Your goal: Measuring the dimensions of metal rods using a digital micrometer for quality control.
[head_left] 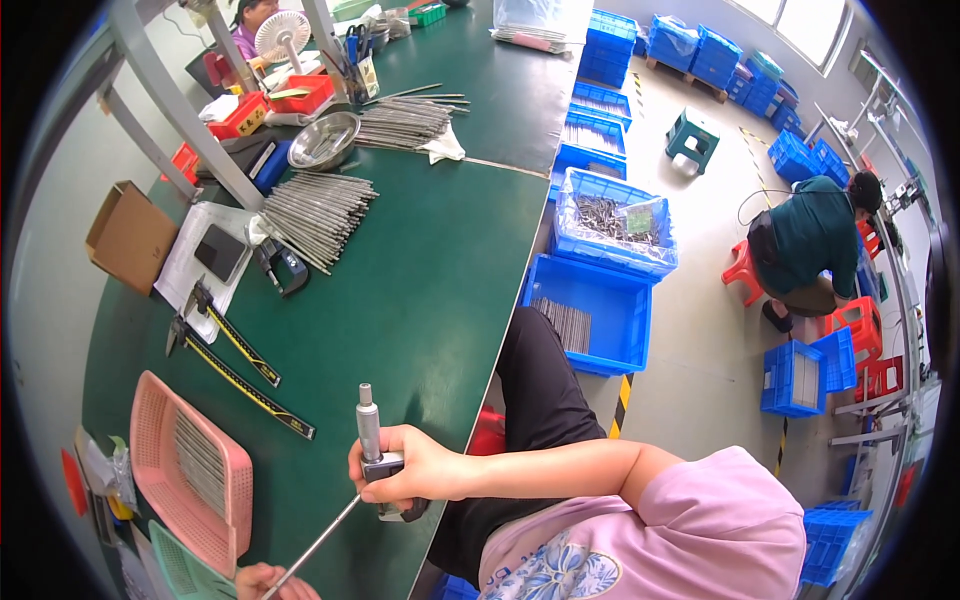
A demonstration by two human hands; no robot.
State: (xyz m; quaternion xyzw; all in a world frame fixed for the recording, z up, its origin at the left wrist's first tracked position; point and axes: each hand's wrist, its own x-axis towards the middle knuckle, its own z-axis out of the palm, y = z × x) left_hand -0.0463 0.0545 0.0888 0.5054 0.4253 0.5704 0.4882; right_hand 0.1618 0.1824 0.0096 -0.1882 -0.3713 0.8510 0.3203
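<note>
My right hand (415,464) is closed around a micrometer (369,432), its silver thimble pointing up and its dark frame partly hidden by my fingers. At the bottom edge, my left hand (277,582) grips a thin metal rod (318,536) that slants up to the micrometer. The rod's upper end meets the micrometer by my right fingers; whether it sits between the measuring faces is hidden. Left of my hands, a pink basket (240,500) holds several similar rods (200,462). A green basket (172,560) stands beside it, nearest my left hand.
On the green table (400,280) lie two calipers (245,385), another micrometer (285,268), bundled rods (318,215) and a metal bowl (325,140). Blue crates (640,320) line its right side. Another person (808,240) sits at the right; one more (250,30) is behind a fan (283,38).
</note>
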